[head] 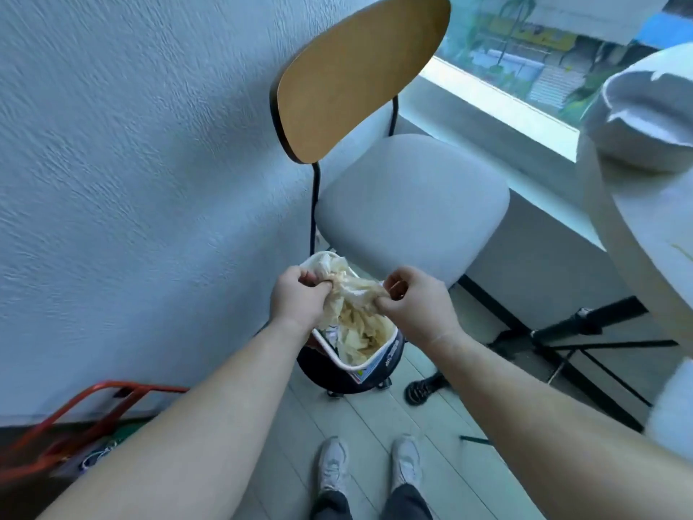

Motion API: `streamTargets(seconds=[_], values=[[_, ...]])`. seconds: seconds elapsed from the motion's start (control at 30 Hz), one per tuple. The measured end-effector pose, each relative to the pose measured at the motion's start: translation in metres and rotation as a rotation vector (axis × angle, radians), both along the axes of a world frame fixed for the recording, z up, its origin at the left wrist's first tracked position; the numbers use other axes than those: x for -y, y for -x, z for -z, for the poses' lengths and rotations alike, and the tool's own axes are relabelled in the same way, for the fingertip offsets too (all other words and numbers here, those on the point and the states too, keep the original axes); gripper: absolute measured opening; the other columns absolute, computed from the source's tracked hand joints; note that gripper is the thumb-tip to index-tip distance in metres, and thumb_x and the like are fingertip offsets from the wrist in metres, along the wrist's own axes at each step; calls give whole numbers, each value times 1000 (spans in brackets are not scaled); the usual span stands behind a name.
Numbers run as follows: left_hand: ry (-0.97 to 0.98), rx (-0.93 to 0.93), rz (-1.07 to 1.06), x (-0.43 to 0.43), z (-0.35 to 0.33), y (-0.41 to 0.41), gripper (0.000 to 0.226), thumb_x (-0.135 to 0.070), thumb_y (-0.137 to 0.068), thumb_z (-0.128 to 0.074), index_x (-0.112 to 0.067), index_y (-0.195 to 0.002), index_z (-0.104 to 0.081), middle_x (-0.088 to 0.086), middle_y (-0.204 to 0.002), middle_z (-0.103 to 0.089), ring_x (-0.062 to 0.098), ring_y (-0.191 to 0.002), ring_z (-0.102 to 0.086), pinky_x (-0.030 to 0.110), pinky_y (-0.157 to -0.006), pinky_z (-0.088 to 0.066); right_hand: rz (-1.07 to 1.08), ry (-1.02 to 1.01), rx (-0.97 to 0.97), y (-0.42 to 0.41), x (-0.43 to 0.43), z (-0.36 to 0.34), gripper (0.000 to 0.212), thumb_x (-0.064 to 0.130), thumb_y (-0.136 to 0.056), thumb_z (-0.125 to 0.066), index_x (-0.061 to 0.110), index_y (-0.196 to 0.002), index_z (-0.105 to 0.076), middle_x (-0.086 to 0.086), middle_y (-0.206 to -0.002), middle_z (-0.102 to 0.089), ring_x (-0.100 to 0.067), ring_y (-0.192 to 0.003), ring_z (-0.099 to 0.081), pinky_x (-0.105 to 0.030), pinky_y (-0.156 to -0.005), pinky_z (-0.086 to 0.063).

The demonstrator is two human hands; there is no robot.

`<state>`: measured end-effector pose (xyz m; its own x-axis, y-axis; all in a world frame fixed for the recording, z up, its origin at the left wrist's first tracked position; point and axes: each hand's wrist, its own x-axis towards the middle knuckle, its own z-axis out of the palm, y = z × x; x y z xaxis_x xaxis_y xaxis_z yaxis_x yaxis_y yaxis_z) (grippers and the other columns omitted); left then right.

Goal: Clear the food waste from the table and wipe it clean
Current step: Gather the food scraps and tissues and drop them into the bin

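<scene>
The pale plank floor [371,418] carries a dark bin [337,373] standing just in front of a grey-seated chair [412,204], with black tripod legs [585,324] to the right and a red frame [75,418] by the wall. The person's shoes [332,465] stand near the bin. On the white table [645,234] at the right lies a pale, blurred bundle [645,122].

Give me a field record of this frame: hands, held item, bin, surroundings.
left hand: grips the crumpled cream wad at its left end
right hand: pinches the same wad at its right end
wad: stretched between both hands, its lower part hanging into the bin; material unclear
bin: dark, with a white printed liner, on the floor in front of the chair
table: at right edge, partly in view, with a white bundle on it
</scene>
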<state>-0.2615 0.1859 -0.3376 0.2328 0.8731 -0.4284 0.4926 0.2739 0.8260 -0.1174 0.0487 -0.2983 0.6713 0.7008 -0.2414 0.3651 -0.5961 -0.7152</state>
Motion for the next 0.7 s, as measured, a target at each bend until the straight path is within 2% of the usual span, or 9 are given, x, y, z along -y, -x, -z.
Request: streamTargets(seconds=[0.07,0.17,0.23,0.3,0.37,0.47,0.53,0.6,0.7], values=[[54,-22,-40,-2,32,3,26,-36,-60,-79,-20,-74,-64,0,-79,-74,32,-83,-76,53,-80,-65,-18,48,-32,5,6,26,12,26,-81,-77,27,-87,-67,9,-75,-68,-11,-70,-61,-29,-67,-54],[119,-29,-100,-7,78,9,21,-36,-58,-80,-25,-73,-71,1,-81,-78,29,-84,-78,51,-82,-65,-30,106,-75,13,11,59,8,27,-86,-72,28,-91,-66,10,-78,-67,-14,-69,-61,-33,-64,-56],[154,-31,-112,-4,84,9,20,-36,-60,-76,-25,-76,-72,1,-86,-78,28,-87,-77,51,-87,-64,-51,140,-123,17,11,78,10,31,-93,-67,28,-103,-68,11,-92,-70,-14,-80,-66,-33,-68,-57],[182,-48,-62,5,74,6,27,-34,-65,-73,-26,-90,-72,-1,-97,-77,26,-94,-75,50,-95,-61,-108,190,-161,22,13,93,22,28,-98,-62,28,-119,-68,9,-110,-71,-15,-96,-68,-27,-75,-52],[202,-54,1,15,68,6,32,-29,-72,-72,-27,-104,-72,-3,-107,-73,23,-105,-71,46,-103,-57,-141,224,-162,26,15,102,31,19,-99,-57,27,-127,-66,7,-116,-71,-17,-92,-68,-26,-73,-51],[214,-70,20,22,67,13,30,-20,-81,-72,-23,-111,-73,-5,-108,-72,20,-107,-70,43,-104,-56,-119,230,-169,28,18,106,29,17,-100,-54,27,-124,-68,7,-109,-73,-17,-84,-69,-34,-69,-60],[215,-75,4,23,69,18,33,-21,-74,-72,-25,-107,-75,-3,-105,-75,20,-104,-72,45,-102,-57,-124,229,-161,28,18,105,25,18,-100,-55,26,-118,-69,7,-104,-73,-17,-83,-70,-37,-72,-62],[219,-66,-11,22,68,20,33,-20,-71,-68,-24,-103,-75,0,-100,-77,21,-100,-74,47,-100,-59,-133,227,-139,27,17,100,23,18,-100,-55,25,-115,-69,7,-102,-73,-16,-77,-68,-36,-70,-61],[192,-32,-16,20,65,20,23,-7,-83,-68,-22,-100,-74,5,-102,-77,17,-90,-73,43,-97,-61,-147,230,-96,24,14,94,22,19,-99,-55,26,-113,-70,8,-101,-74,-15,-71,-65,-32,-67,-58]])
